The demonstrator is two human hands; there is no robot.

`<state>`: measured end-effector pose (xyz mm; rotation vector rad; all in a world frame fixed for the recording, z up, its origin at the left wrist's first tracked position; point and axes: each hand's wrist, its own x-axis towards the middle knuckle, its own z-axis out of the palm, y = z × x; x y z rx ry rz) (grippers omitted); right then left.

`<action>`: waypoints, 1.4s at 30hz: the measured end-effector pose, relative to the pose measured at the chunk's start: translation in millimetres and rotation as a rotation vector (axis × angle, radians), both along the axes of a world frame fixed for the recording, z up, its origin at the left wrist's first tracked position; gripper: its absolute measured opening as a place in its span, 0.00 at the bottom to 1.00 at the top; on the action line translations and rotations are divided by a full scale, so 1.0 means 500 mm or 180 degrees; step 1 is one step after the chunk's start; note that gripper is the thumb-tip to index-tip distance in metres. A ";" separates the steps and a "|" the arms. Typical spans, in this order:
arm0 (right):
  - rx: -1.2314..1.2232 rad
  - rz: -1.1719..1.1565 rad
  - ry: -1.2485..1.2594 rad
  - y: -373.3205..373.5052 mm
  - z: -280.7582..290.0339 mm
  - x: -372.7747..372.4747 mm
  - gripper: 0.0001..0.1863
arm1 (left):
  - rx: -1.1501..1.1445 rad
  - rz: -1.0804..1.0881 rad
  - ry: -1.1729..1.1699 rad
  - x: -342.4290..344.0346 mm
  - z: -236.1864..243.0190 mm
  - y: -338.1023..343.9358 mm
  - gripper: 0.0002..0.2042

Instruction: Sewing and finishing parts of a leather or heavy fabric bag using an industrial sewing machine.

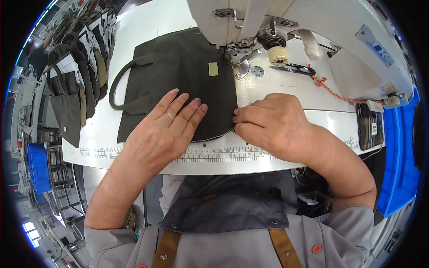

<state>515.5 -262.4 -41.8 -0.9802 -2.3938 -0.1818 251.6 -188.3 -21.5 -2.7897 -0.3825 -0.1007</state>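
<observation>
A dark olive fabric bag panel [178, 67] with a looped handle [117, 87] on its left side lies flat on the white sewing table. Its right edge runs up to the needle and presser foot [239, 56] of the sewing machine. My left hand [163, 120] rests flat on the lower part of the cloth, fingers stretched out, a ring on one of them. With fingers curled together, my right hand [272, 123] pinches the panel's lower right edge. A small yellowish label [213, 69] sits on the cloth near the machine.
A ruler strip [214, 155] runs along the table's front edge. Thread snips [295, 68] with an orange cord [330, 89] lie right of the needle. Several similar bags [67, 98] hang at the left. A blue bin [397, 152] and a plaid pouch [370, 127] are at the right.
</observation>
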 end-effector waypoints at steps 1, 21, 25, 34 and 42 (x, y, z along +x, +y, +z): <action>0.0003 0.0012 -0.0002 0.009 0.001 0.003 0.07 | -0.0057 0.0067 0.0021 0.003 -0.002 0.008 0.26; 0.0016 -0.0526 0.0339 0.093 -0.025 0.034 0.05 | 0.0140 0.0107 -0.0201 0.062 0.009 0.112 0.25; -0.0137 -0.0528 0.0457 0.082 -0.013 0.043 0.05 | -0.0566 -0.0511 -0.0309 0.082 -0.006 0.110 0.23; -0.0430 -0.0783 0.0382 0.077 -0.017 0.045 0.06 | -0.1981 -0.0551 -0.1325 0.088 -0.049 0.150 0.23; -0.0349 -0.1157 -0.0012 0.077 -0.014 0.038 0.15 | -0.1588 -0.0414 -0.1252 0.108 -0.057 0.178 0.23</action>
